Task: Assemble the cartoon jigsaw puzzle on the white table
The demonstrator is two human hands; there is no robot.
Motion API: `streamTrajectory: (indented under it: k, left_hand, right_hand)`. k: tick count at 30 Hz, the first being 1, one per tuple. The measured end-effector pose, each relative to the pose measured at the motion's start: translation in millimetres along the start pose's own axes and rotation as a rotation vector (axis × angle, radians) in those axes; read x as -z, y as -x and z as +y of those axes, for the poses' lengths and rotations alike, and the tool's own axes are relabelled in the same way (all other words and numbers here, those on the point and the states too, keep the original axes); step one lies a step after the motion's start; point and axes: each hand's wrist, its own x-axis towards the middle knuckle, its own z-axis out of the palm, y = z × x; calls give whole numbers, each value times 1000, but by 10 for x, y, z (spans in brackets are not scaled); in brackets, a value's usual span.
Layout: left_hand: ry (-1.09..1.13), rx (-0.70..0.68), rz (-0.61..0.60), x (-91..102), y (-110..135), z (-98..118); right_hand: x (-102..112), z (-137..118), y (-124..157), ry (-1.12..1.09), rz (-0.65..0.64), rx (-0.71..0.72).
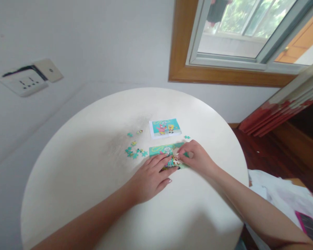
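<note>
A partly assembled cartoon jigsaw puzzle [156, 150] lies on the white round table [88, 201]. My left hand [152, 177] rests flat on its lower left part, fingers stretched out and covering some of the picture. Over the right part, my right hand [194, 156] has thumb and forefinger pinched together at a pale gap in the picture. What sits between those fingertips is too small to make out. Behind the puzzle is a printed reference picture [165, 127] with the same cartoon figures. Loose puzzle pieces [135, 155] are scattered left of the puzzle.
A small pair of pieces [187, 137] lies right of the reference picture. The table's far edge meets the wall under a wood-framed window [182, 74]. A wall socket [26, 81] is at the left. A pink-edged phone [309, 225] lies on white cloth at the lower right.
</note>
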Motion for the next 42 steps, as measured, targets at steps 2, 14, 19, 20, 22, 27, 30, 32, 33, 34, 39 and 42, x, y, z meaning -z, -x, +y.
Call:
streamTrajectory:
  k: [2, 14, 19, 20, 22, 27, 30, 32, 33, 34, 39, 42]
  left_hand:
    - [-1, 0, -5, 2, -2, 0]
    - [-2, 9, -8, 32, -17, 13]
    - [-6, 4, -12, 9, -3, 0]
    - [-7, 3, -16, 6, 0, -1]
    - [-10, 3, -19, 4, 2, -1]
    - [-8, 0, -10, 17, -11, 6]
    - [-3, -2, -1, 24, -15, 8]
    - [1, -4, 0, 24, -15, 8]
    - [1, -4, 0, 22, -14, 7]
    - [0, -4, -1, 21, -14, 7]
    - [-7, -2, -4, 15, -14, 4]
    - [-7, -2, -5, 15, -12, 2]
  right_hand:
    - [-25, 24, -6, 20, 20, 62]
    - [-59, 0, 46, 251, -34, 22]
    - [-50, 19, 46, 293, -58, 45]
    - [-53, 26, 46, 298, -59, 47]
    - [-57, 34, 46, 301, -68, 52]
    - [-23, 19, 44, 291, -75, 72]
    - [30, 8, 38, 252, -90, 109]
    - [60, 7, 36, 232, -106, 138]
    - [68, 8, 37, 228, -114, 150]
    - [71, 11, 39, 225, -122, 161]
    - [39, 38, 45, 224, -139, 177]
    - [34, 36, 42, 220, -148, 174]
